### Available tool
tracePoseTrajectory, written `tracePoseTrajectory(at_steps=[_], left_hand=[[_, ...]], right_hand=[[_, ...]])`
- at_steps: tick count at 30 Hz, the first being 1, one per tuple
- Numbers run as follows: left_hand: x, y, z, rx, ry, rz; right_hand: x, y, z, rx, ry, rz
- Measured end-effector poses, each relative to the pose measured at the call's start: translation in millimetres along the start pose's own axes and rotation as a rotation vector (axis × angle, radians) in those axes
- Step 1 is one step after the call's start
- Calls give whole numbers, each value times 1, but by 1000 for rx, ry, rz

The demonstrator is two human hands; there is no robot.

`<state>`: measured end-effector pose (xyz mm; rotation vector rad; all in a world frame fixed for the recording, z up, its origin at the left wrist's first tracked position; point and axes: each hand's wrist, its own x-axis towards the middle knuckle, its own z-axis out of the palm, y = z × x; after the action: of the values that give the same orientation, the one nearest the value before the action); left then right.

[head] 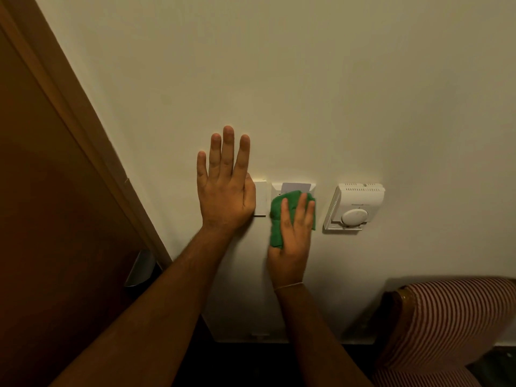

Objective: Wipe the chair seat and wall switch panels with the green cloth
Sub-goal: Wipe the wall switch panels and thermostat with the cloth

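Observation:
My right hand (293, 233) presses the green cloth (279, 216) flat against a white key-card switch panel (293, 187) on the cream wall; a card stands in the panel's top slot. My left hand (224, 185) lies flat on the wall with fingers spread, its edge covering part of a plain white switch panel (261, 198) just left of the cloth. The striped chair (452, 325) is at the lower right, only its back and arm in view.
A white thermostat (353, 208) with a round dial is mounted right of the panels. A brown wooden door (42, 219) with a metal handle (139, 270) fills the left side. Dark floor runs along the wall's base.

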<state>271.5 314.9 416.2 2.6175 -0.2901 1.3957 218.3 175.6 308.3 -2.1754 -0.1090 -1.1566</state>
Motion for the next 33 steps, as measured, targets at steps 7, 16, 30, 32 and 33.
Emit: tracePoseTrajectory(at_steps=[7, 16, 30, 32, 33], left_hand=[[0, -1, 3, 15, 10, -10], [-1, 0, 0, 19, 2, -9], [-121, 62, -24, -59, -254, -58], [-152, 77, -26, -82, -323, -69], [-166, 84, -26, -93, -356, -66]], right_hand=[[4, 18, -13, -10, 60, 55], [-23, 31, -15, -23, -62, 101], [-38, 42, -91, 29, -219, 27], [-46, 51, -108, 1, -258, 3], [-50, 58, -117, -12, -284, 2]])
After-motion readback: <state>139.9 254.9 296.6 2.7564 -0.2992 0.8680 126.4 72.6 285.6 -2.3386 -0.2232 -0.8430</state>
